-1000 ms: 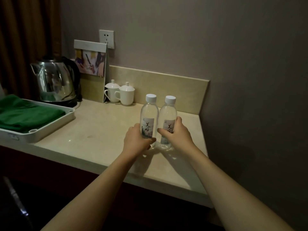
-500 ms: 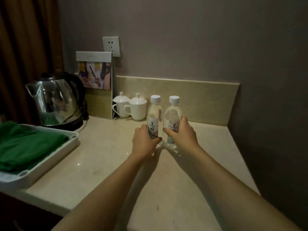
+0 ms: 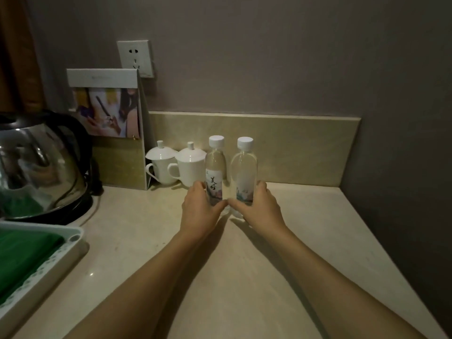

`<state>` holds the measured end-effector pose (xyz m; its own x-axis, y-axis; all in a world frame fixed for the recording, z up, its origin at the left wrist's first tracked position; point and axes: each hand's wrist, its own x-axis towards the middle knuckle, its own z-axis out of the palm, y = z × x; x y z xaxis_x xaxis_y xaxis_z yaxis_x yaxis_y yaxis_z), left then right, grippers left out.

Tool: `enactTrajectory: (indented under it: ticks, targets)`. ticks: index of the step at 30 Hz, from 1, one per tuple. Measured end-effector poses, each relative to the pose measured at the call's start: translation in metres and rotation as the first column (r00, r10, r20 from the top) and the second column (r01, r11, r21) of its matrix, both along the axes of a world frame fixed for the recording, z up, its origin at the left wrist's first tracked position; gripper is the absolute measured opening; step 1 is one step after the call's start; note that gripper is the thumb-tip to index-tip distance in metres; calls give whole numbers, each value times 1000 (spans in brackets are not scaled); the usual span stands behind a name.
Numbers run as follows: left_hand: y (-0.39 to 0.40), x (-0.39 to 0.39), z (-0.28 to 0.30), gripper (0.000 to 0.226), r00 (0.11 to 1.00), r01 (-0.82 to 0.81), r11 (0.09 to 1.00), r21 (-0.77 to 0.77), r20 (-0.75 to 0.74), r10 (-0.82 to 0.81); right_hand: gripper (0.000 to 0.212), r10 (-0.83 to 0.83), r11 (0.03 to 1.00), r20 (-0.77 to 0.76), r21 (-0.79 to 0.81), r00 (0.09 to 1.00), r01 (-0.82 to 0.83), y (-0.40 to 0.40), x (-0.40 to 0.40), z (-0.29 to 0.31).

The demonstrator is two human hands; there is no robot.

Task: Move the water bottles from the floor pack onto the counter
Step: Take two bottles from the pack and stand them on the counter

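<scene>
Bottles: left bottle (image 3: 215,172) and right bottle (image 3: 243,173) stand upright, side by side on the counter (image 3: 305,241) near the backsplash (image 3: 293,148), white caps on.
Left hand (image 3: 199,212): fingers and thumb curled round the lower part of the left bottle.
Right hand (image 3: 260,210): wrapped round the lower part of the right bottle.
Cups (image 3: 178,165): two white lidded ones, just left of the bottles.
Kettle (image 3: 41,165): far left, behind a tray (image 3: 56,263) holding green cloth (image 3: 22,255).
Wall: socket (image 3: 135,57) above a standing card (image 3: 107,111).
</scene>
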<state>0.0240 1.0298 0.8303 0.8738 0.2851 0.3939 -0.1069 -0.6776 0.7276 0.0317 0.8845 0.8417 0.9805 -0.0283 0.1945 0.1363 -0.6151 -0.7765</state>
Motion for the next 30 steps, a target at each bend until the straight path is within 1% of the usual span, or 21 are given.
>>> enactTrajectory:
  ticks: [2, 5, 9, 13, 15, 17, 22, 27, 30]
  targets:
    - [5, 10, 0, 48, 1000, 11, 999, 48, 3, -11, 58, -31, 999, 25, -18, 999, 32, 4, 2, -6]
    - [13, 25, 2, 48, 1000, -5, 974, 228, -22, 10, 47, -103, 993, 41, -52, 994, 106, 12, 11, -7]
    - [24, 43, 8, 51, 995, 16, 902, 431, -95, 28, 44, -176, 974, 42, -140, 983, 180, 24, 25, -1]
    - [28, 61, 11, 55, 994, 22, 837, 547, -103, 41, 45, -275, 911, 58, -303, 960, 280, 31, 33, 1]
    - [29, 67, 10, 57, 991, 40, 829, 558, -126, 37, 45, -300, 889, 61, -344, 952, 302, 32, 38, 2]
    - [29, 72, 10, 57, 989, 45, 829, 557, -140, 40, 45, -306, 885, 66, -347, 950, 310, 33, 46, 3]
    - [23, 74, 12, 49, 990, 18, 834, 551, -128, 63, 46, -294, 886, 42, -363, 955, 289, 33, 65, 6]
    - [21, 82, 10, 54, 989, -13, 848, 530, -116, 88, 42, -275, 883, 55, -380, 960, 274, 32, 74, 6]
    - [20, 85, 10, 53, 990, -8, 855, 518, -119, 81, 44, -274, 882, 60, -382, 960, 275, 32, 79, 5]
